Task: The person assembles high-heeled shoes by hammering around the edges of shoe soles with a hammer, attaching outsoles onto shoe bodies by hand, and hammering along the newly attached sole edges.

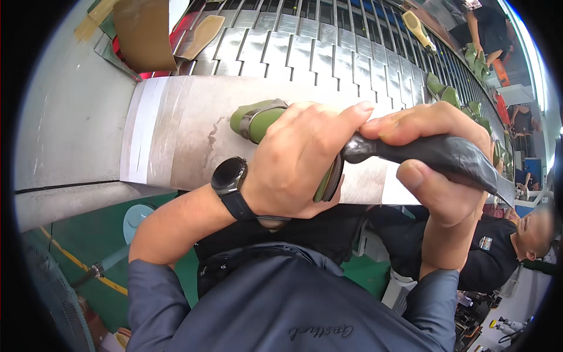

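Nearest, on the wearer's side of the green shoe last [245, 122], is a dark grey-blue shirt [252, 311], its sleeves pushed up the forearms. The right hand [451, 196], to the right of the last, is closed around a black-handled hand tool [434, 155], thumb below and fingers above; the tool's rounded dark head [356, 148] points toward the heel end of the last, and whether the two touch cannot be told, while a thin blade-like metal tip [505, 190] juts out at the far end. The left hand [296, 155], a black round-faced watch [229, 175] on its wrist, is wrapped around the middle of the last, covering much of it; the toe shows past the knuckles with a dark strap [264, 110] across it. Behind the last runs a pale worktop [187, 129], also reaching out to its left. Beyond the last is a conveyor of stepped metal slats [319, 61]. Left along it from the last are a brown sheet [143, 35] and a tan insole-shaped piece [204, 36]; farther off to the last's right lie a pale yellow sole-shaped piece [414, 26] and more green lasts [446, 92]. A co-worker in a black top [487, 258] is right of the last.
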### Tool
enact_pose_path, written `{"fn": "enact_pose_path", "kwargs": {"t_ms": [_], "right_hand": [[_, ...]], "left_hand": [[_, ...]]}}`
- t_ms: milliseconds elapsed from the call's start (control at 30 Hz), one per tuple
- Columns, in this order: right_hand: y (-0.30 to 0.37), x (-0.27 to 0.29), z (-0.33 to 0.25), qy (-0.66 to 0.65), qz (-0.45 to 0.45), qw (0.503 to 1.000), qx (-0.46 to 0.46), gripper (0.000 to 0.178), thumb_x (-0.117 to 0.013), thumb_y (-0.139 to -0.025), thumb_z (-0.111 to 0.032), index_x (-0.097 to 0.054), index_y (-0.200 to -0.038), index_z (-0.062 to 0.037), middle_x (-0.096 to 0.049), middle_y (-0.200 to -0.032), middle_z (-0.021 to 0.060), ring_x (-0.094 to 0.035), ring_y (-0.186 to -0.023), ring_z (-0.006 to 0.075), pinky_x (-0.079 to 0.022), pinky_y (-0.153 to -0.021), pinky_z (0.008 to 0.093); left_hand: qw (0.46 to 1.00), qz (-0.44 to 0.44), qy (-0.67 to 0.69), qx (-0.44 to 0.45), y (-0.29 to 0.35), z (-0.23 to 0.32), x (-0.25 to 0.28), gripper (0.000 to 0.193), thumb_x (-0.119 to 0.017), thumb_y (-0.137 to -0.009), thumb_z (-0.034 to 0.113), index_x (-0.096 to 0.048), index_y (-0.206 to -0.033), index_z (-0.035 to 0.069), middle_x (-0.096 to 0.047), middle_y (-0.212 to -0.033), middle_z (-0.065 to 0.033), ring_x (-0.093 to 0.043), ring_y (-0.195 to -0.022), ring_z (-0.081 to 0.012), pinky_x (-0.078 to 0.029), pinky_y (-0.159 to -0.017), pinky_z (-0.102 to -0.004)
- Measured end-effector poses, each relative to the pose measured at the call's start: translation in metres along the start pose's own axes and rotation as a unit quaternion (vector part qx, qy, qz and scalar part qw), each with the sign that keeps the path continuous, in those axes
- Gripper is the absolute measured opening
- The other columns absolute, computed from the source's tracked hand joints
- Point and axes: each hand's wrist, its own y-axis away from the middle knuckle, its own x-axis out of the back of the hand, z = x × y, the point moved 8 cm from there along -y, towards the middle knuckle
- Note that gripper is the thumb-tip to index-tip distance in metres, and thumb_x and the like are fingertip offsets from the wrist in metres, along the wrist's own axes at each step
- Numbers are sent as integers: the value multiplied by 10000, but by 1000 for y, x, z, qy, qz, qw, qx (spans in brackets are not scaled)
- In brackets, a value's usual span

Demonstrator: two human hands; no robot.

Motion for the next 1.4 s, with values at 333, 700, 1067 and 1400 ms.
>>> {"fn": "enact_pose_path", "kwargs": {"t_ms": [333, 700, 1067, 1400], "right_hand": [[127, -119, 121, -272, 203, 918, -204, 255, -683, -952, 1, -668, -1194, 81, -748, -1203, 208, -724, -1118, 248, -565, -1022, 377], [174, -178, 172, -479, 287, 770, -310, 269, -627, -1013, -101, -646, -1217, 73, -714, -1227, 230, -696, -1162, 284, -607, -995, 426], [132, -152, 153, -424, 227, 855, -192, 278, -617, -956, -38, -639, -1194, 105, -739, -1208, 276, -728, -1114, 290, -564, -1019, 410], [115, -138, 118, -289, 108, 944, -120, 277, -715, -902, -19, -670, -1163, 61, -727, -1215, 284, -716, -1184, 401, -569, -1033, 456]], "left_hand": [[981, 49, -183, 38, 138, 12, -5, 947, -761, -929, 518, -270, -1607, 75, -479, -1549, -266, -540, -1398, -425, -265, -1209, -708], [976, -35, -210, 35, 185, 0, -21, 991, -812, -908, 467, -229, -1581, 33, -425, -1553, -348, -449, -1457, -498, -203, -1231, -724], [970, -40, -236, 50, 184, 0, -23, 813, -793, -929, 431, -340, -1482, 43, -457, -1522, -311, -434, -1464, -481, -187, -1238, -733], [978, 5, -183, 105, 188, -1, -19, 332, -619, -1032, 166, -505, -1342, 133, -603, -1448, -151, -543, -1403, -344, -191, -1234, -752]]}}
